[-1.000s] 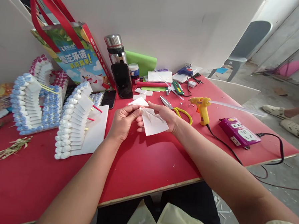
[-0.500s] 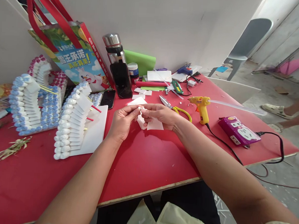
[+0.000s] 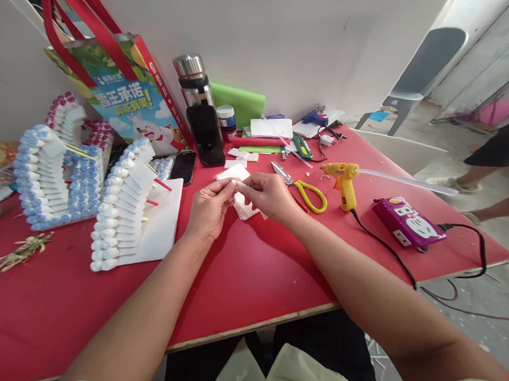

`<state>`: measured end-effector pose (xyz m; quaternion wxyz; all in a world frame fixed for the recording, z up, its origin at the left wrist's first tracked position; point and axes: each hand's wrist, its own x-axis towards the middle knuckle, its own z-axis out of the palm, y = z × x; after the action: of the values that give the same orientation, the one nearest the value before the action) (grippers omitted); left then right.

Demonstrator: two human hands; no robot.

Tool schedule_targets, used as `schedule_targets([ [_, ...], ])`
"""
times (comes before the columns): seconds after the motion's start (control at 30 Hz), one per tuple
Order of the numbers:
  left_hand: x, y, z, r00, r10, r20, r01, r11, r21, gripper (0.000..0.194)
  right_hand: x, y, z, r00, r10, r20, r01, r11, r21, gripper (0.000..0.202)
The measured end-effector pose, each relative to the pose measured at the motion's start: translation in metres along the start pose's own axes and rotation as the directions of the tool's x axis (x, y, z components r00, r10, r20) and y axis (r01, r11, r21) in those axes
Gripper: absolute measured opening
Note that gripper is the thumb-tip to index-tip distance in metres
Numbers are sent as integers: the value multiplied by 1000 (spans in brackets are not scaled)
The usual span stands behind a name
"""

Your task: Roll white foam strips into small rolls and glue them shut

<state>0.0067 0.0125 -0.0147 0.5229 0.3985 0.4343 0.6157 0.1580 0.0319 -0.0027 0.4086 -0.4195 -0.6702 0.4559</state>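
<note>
Over the middle of the red table, my left hand (image 3: pixel 211 206) and my right hand (image 3: pixel 271 198) meet with their fingers pinched on a small white paper piece (image 3: pixel 240 185). My fingers cover most of it, and it looks rolled or folded. White paper sheets (image 3: pixel 245 210) show just below and behind my hands. To the left stands a curved structure (image 3: pixel 113 223) of white rolled heads with thin white cards, on a white board (image 3: pixel 167 226). A similar blue and white structure (image 3: pixel 35 187) is beside it.
Yellow-handled pliers (image 3: pixel 311 198), a yellow glue gun (image 3: pixel 343 184) with a clear stick, and a purple power strip (image 3: pixel 408 222) with cords lie to the right. A metal flask (image 3: pixel 190 68), a phone (image 3: pixel 183 167) and a printed bag (image 3: pixel 126 104) stand or lie behind. Another person's legs (image 3: pixel 493 157) show far right.
My right hand has turned over the white piece, its fingers now nearer the left fingertips. The white sheet below it is more covered, and the pliers' handles show more. The other person's legs have shifted.
</note>
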Motion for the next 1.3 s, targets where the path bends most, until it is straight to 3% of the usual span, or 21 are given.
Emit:
schedule_targets([
  [0.07,2,-1,-3,1000,28,7,-28,999,16,25,2,-2,-1,988,112,108,-135,962,237,42],
  [0.17,4,-2,-7,997,65,41,-68,995,70,26,6,-1,-5,921,269,282,-385,741,551,37],
  [0.23,5,-3,-9,995,80,65,-86,992,92,25,8,1,-8,877,314,364,-480,617,624,31],
  [0.43,4,-1,-9,995,48,93,-51,998,32,23,9,4,-13,874,281,397,-484,592,645,24],
  [0.53,2,2,-6,994,19,109,-19,1000,2,22,9,3,-15,867,261,425,-493,575,653,31],
  [0.63,0,3,-5,992,-10,128,11,1000,-8,21,10,4,-16,882,268,388,-466,618,633,37],
  [0.83,0,4,-4,997,-2,82,4,1000,-26,21,9,9,-8,983,152,104,-180,911,372,35],
  [1.07,-4,1,4,999,20,41,-20,1000,2,20,4,2,-3,989,126,-79,-115,985,130,20],
  [1.2,-7,-3,6,982,189,-5,-184,963,198,20,2,2,3,980,84,-182,-83,996,13,18],
  [1.3,-10,-1,6,915,400,56,-383,817,431,19,-1,0,5,984,64,-168,-58,997,44,16],
])
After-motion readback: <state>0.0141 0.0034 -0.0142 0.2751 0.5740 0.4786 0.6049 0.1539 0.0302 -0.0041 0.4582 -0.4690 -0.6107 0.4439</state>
